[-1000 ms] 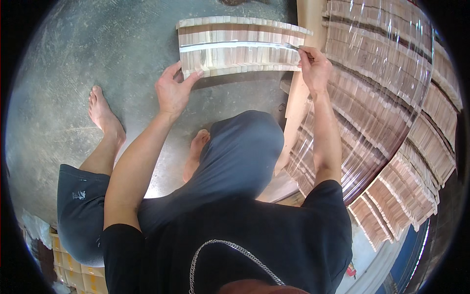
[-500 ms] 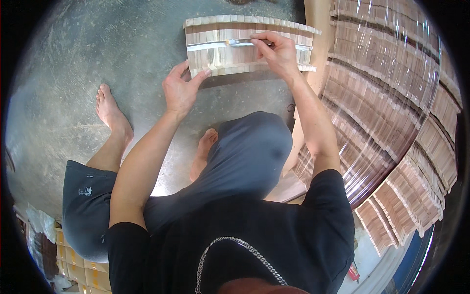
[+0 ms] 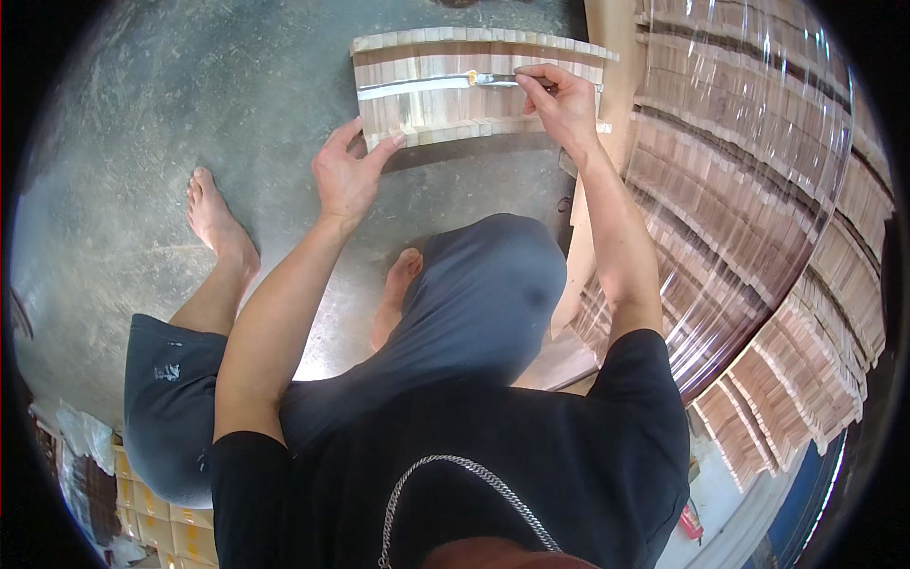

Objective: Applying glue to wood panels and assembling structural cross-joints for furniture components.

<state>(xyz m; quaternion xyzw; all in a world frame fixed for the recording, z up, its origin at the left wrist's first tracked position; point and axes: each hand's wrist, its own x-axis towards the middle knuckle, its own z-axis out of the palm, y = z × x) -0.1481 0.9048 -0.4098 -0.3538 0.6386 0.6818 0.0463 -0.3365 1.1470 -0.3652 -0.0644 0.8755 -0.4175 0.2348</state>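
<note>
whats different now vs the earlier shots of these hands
The right hand, with the tool in its grip, went left along the white strip from near its right end, past the middle, then slightly back right. Nothing was taken hold of or let go. The left hand stayed at the near left corner of the panel.

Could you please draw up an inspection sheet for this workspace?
Surface: grey, scuffed floor.
Job's things: curved panel of wooden pieces, bearing a white strip; slim brush-like tool at the strip.
Clutter: small red object, lower right; crumpled pale plastic, lower left.
Hands: left hand spread at the panel's near left corner; right hand holding the tool.
Cables: nothing seen.
Surroundings: stacked wooden panels at right, partly under clear sheeting; cartons, lower left.
</note>
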